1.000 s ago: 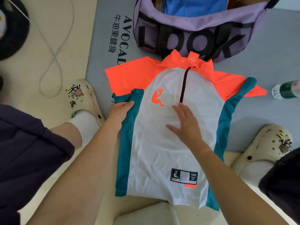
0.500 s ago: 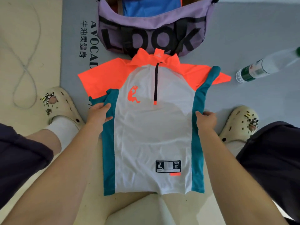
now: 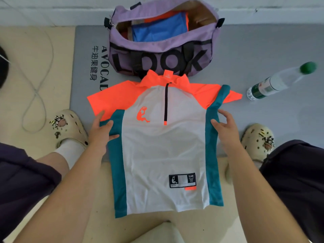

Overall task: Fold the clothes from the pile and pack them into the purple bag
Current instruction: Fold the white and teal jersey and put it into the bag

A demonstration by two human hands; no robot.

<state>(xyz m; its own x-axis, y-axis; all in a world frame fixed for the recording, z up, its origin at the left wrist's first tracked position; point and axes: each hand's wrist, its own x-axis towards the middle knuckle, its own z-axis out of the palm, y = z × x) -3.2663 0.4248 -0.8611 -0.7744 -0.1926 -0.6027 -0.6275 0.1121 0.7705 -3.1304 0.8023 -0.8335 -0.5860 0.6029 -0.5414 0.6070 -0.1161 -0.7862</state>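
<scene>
A white zip-neck shirt (image 3: 164, 151) with orange sleeves and teal side panels lies flat, front up, on the floor between my feet. Its collar touches the purple bag (image 3: 163, 42). The bag stands open at the far end of the mat, with folded blue and orange clothes (image 3: 157, 30) inside. My left hand (image 3: 102, 132) rests with spread fingers on the shirt's left teal edge, just below the sleeve. My right hand (image 3: 226, 128) lies at the right teal edge with loosely bent fingers and holds nothing that I can see.
A grey exercise mat (image 3: 263, 50) lies under the bag and the shirt's top half. A plastic water bottle (image 3: 273, 83) lies on it at the right. My feet in beige clogs (image 3: 68, 127) (image 3: 257, 137) flank the shirt. A thin cable (image 3: 40, 88) loops on the floor at left.
Both hands gripped the shirt's teal sides half a second ago; now their fingers have loosened and spread. The view has tilted up, so the whole open bag shows.
</scene>
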